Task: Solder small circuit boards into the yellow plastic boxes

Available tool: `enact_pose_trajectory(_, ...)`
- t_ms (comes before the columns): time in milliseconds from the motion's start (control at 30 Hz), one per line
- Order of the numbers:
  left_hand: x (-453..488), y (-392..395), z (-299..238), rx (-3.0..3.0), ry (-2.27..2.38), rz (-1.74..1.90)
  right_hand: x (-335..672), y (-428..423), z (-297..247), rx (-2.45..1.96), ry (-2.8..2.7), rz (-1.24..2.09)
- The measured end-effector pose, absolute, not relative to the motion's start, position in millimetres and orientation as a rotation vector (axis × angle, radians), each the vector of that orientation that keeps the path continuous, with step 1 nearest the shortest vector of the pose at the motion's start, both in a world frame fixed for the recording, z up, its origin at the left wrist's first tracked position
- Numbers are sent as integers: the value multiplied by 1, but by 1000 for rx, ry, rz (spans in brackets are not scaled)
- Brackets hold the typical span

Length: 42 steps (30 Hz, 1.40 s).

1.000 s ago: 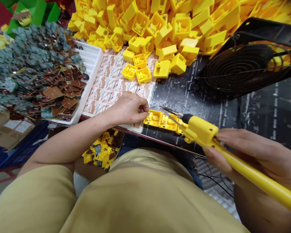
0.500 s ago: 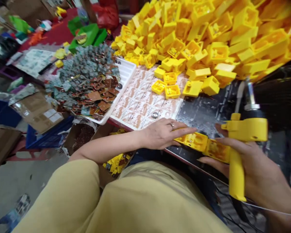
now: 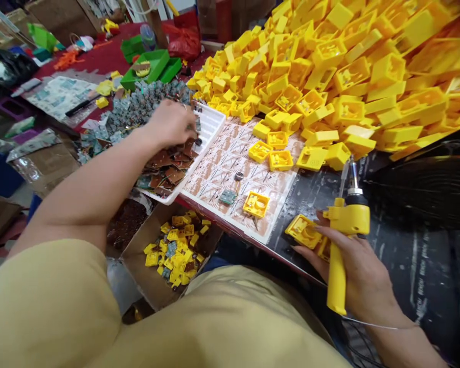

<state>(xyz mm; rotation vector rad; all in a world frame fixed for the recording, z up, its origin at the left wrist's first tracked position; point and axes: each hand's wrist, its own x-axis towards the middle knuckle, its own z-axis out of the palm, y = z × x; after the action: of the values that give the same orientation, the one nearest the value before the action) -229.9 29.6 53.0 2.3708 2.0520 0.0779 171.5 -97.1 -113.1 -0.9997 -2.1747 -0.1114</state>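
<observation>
My left hand [image 3: 172, 122] reaches into a heap of small circuit boards [image 3: 138, 107] in a white tray [image 3: 210, 120]. Its fingers curl down among the boards, and their tips are partly hidden and blurred. My right hand [image 3: 362, 266] grips a yellow soldering gun [image 3: 336, 271], whose metal tip points up and away. Between the thumb and fingers of that same hand are yellow plastic housings [image 3: 302, 230], held low over the black board. On the printed sheet lie an open yellow housing [image 3: 256, 204], a grey-green circuit board [image 3: 227, 197] and a black round part [image 3: 238, 176].
A tall pile of yellow housings [image 3: 310, 66] covers the back right. Below the table's front edge stands a carton [image 3: 138, 255] with yellow parts. Green trays [image 3: 149, 69] and a red bag [image 3: 182, 41] are farther back. A cable [image 3: 379, 324] runs by my right wrist.
My left hand has left the yellow housings beside my right hand and moved to the board heap. A housing and circuit board now show on the sheet. The view has shifted.
</observation>
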Motion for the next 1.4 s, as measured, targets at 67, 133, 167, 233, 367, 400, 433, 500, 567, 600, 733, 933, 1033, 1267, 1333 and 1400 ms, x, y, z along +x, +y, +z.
enact_pose_trajectory(67, -229, 36, 66, 2248, 1990, 597, 172, -97, -111, -997, -2160, -104)
enact_pose_trajectory(133, -216, 34, 71, 2109, 1781, 1002, 172, -97, -106, -980, -2132, -97)
enact_pose_trajectory(167, -206, 32, 70, 2056, 1671, 1087, 172, -97, -102, -969, -2116, -94)
enact_pose_trajectory(233, -184, 28, 60, 1970, 1521, 1113, 171, -97, -95, -957, -2082, -90)
enact_pose_trajectory(367, -136, 24, 26, 1753, 1314, 1006, 170, -100, -88, -998, -2040, -54)
enact_pose_trajectory(400, -124, 22, 19, 1691, 1260, 962, 170, -102, -87, -1014, -2029, -38)
enact_pose_trajectory(433, -114, 19, 13, 1633, 1210, 922, 171, -103, -86, -1030, -2020, -21)
enact_pose_trajectory(500, -95, 13, 7, 1525, 1125, 836, 171, -105, -81, -1036, -1994, 29)
enact_pose_trajectory(567, -80, 5, 7, 1416, 1050, 746, 170, -105, -71, -1006, -1960, 82)
enact_pose_trajectory(600, -73, 0, 7, 1349, 1016, 695, 170, -103, -65, -986, -1947, 100)
enact_pose_trajectory(733, -47, -18, 6, 1026, 917, 442, 163, -97, -39, -865, -2016, 100)
enact_pose_trajectory(933, -44, -39, -12, 1005, 832, 284, 148, -105, -35, -865, -1769, 192)
enact_pose_trajectory(1033, -57, -48, -15, 1290, 846, 592, 145, -113, -44, -961, -1571, 438)
enact_pose_trajectory(1267, -41, -72, -25, 1290, 812, 989, 136, -124, -48, -965, -1476, 608)
enact_pose_trajectory(1333, -30, -74, -33, 1167, 787, 1032, 132, -126, -49, -956, -1461, 619)
enact_pose_trajectory(1400, -23, -73, -37, 1103, 770, 1059, 130, -127, -52, -946, -1445, 632)
